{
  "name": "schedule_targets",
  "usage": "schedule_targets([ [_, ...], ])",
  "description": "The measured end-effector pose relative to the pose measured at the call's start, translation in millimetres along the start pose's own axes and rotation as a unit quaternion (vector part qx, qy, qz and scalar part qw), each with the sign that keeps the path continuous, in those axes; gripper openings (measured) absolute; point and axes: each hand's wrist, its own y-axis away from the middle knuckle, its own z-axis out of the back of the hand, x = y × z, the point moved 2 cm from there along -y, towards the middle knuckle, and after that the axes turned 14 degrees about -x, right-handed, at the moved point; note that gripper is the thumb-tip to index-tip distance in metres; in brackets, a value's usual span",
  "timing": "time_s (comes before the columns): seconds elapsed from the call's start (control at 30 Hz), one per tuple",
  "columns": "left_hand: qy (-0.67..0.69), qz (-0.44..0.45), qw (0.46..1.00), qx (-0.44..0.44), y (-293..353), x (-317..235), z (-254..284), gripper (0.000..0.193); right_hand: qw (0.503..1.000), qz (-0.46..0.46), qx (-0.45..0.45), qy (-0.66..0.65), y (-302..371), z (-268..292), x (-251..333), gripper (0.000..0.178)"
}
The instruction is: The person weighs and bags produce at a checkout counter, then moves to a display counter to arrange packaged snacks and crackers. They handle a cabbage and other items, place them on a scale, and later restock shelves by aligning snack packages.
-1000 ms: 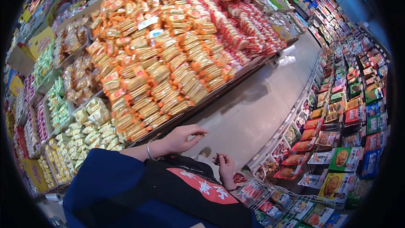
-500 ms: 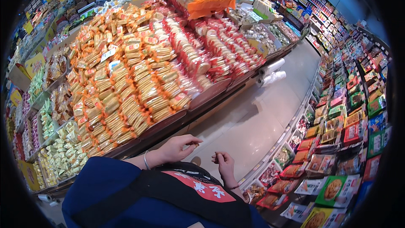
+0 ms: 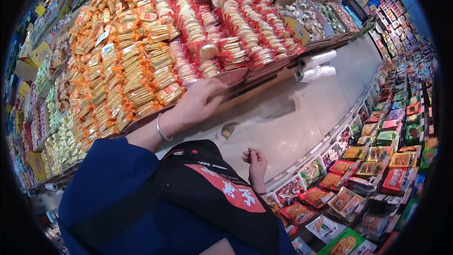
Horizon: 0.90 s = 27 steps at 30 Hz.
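Left hand point(image 3: 200, 101) extends beside orange-wrapped snacks point(image 3: 163, 76), thumb and fingers apart, right hand point(image 3: 255, 161) over aisle floor point(image 3: 288, 134), fingers curled closed

The person near me is wearing a navy blue top point(image 3: 113, 170), its full sleeve broad and plain, ending short of the left wrist point(image 3: 173, 122), where a slim, smooth silver bangle point(image 3: 161, 127) sits. Over it goes a black apron point(image 3: 179, 184), with a wide dark strap point(image 3: 111, 215) running across the blue cloth. A bold red panel point(image 3: 243, 200) on the front carries large white characters point(image 3: 230, 189) and smaller pale lettering, and I can spot a tiny red mark point(image 3: 194, 151) higher up. Round the right wrist point(image 3: 258, 188) is a thin, dark bracelet point(image 3: 261, 193).
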Motion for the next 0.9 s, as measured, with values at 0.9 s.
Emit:
schedule_targets([
  [0.9,-0.211,0.171,0.920,-0.282,-109.0,64.2,-96.0,0.057,0.924,0.174,0.325,0.104,-286.6,-104.7,272.1,0.020],
])
